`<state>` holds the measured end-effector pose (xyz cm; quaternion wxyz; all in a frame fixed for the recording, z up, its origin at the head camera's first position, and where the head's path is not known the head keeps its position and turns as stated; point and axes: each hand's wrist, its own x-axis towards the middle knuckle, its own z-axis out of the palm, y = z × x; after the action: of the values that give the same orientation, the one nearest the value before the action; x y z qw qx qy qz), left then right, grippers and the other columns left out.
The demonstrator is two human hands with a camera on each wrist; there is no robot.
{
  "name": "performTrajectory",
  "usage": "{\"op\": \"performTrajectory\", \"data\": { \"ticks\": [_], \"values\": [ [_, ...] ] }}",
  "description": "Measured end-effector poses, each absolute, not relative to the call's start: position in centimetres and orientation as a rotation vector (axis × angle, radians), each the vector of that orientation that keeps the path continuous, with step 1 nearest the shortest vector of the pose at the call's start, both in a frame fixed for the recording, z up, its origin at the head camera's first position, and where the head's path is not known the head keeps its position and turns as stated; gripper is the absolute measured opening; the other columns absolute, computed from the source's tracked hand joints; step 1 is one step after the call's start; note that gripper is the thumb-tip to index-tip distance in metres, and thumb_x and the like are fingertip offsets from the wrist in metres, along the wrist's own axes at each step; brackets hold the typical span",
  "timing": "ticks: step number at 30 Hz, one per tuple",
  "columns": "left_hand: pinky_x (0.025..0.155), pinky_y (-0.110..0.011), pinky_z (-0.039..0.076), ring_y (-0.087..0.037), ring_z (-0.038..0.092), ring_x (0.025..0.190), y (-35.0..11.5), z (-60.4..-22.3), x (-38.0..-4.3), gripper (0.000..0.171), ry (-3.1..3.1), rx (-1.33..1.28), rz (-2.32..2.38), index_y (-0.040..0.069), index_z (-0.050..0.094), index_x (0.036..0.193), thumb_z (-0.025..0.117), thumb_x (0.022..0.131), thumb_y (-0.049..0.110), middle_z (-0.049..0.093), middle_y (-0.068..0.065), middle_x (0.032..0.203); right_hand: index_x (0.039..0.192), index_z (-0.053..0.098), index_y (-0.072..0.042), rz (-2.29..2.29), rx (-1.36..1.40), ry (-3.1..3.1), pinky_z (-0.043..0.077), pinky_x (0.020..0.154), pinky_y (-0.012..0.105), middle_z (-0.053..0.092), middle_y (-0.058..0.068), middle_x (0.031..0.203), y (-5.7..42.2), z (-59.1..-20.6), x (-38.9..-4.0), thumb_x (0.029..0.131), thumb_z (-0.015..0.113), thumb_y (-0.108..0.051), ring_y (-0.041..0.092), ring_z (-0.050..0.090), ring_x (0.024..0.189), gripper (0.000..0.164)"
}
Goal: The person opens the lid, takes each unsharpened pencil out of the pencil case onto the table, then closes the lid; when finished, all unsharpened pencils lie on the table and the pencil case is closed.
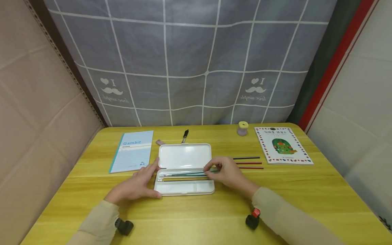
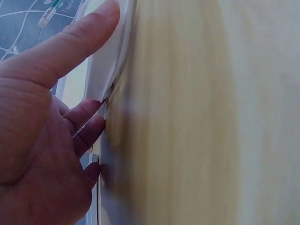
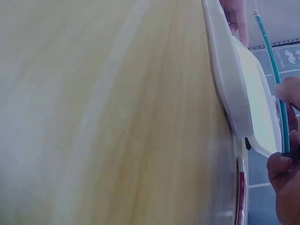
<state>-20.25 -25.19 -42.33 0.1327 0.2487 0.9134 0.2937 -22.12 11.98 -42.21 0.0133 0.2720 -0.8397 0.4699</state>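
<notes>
right hand (image 1: 226, 172) pinches teal pencil (image 3: 273, 61), seemingly stowing it; relaxed left hand (image 1: 139, 182) steadies case (image 1: 179, 188); next likely: lower, release

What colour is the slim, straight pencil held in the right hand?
Teal green; the pencil shows best in the right wrist view.

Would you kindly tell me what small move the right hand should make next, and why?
I would probably lower the green pencil into the white case: the right hand pinches it above the open case, other pencils lie inside, and the left hand touches the case's left end.
</notes>
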Motion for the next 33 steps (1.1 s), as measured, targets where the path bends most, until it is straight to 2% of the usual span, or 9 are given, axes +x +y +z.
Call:
{"op": "performTrajectory", "data": {
  "ticks": [6, 10, 19, 28, 33],
  "values": [
    [0.118, -0.073, 0.01, -0.044, 0.028, 0.15, -25.4, -42.5, -20.3, 0.136, 2.648, 0.72, 0.862, 0.003, -0.002, 0.167, 0.087, 0.079, 0.056, 0.049, -0.01, 0.153, 0.093, 0.083, -0.015, 1.422, 0.822, -2.612, 0.044, 0.064, 0.024, 0.077, -0.003, 0.092, 13.6, -42.2, -22.1, 0.087, 0.083, -0.005, 0.012, 0.053, 0.071, 0.011],
    [0.116, -0.073, 0.013, -0.044, 0.028, 0.149, -25.4, -42.4, -20.3, 0.136, 2.654, 0.715, 0.856, 0.003, -0.002, 0.167, 0.087, 0.079, 0.056, 0.048, -0.012, 0.154, 0.092, 0.083, -0.017, 1.379, 0.789, -2.628, 0.044, 0.065, 0.025, 0.077, -0.003, 0.092, 15.2, -42.3, -22.0, 0.087, 0.084, -0.006, 0.012, 0.053, 0.071, 0.013],
    [0.117, -0.074, 0.011, -0.046, 0.027, 0.15, -25.1, -42.1, -20.2, 0.134, 2.64, 0.721, 0.861, 0.001, -0.001, 0.166, 0.086, 0.08, 0.055, 0.049, -0.012, 0.154, 0.092, 0.083, -0.026, 1.245, 0.653, -2.702, 0.05, 0.073, 0.027, 0.075, -0.013, 0.093, 19.1, -43.1, -21.8, 0.089, 0.084, -0.013, 0.009, 0.06, 0.08, 0.013],
    [0.117, -0.073, 0.011, -0.045, 0.027, 0.15, -25.0, -42.1, -20.2, 0.134, 2.632, 0.722, 0.858, 0.001, -0.002, 0.166, 0.086, 0.08, 0.054, 0.049, -0.011, 0.154, 0.092, 0.083, -0.025, 1.233, 0.541, -2.723, 0.046, 0.063, 0.026, 0.072, -0.011, 0.085, 23.1, -43.6, -21.6, 0.088, 0.086, -0.014, 0.008, 0.052, 0.068, 0.012],
    [0.115, -0.073, 0.016, -0.045, 0.029, 0.148, -25.0, -42.0, -20.2, 0.134, 2.641, 0.726, 0.85, 0.0, -0.001, 0.166, 0.086, 0.08, 0.054, 0.049, -0.013, 0.152, 0.092, 0.083, -0.025, 1.198, 0.498, -2.727, 0.045, 0.061, 0.026, 0.072, -0.01, 0.083, 24.6, -43.7, -21.5, 0.087, 0.086, -0.014, 0.008, 0.051, 0.066, 0.012]
  ]
}}
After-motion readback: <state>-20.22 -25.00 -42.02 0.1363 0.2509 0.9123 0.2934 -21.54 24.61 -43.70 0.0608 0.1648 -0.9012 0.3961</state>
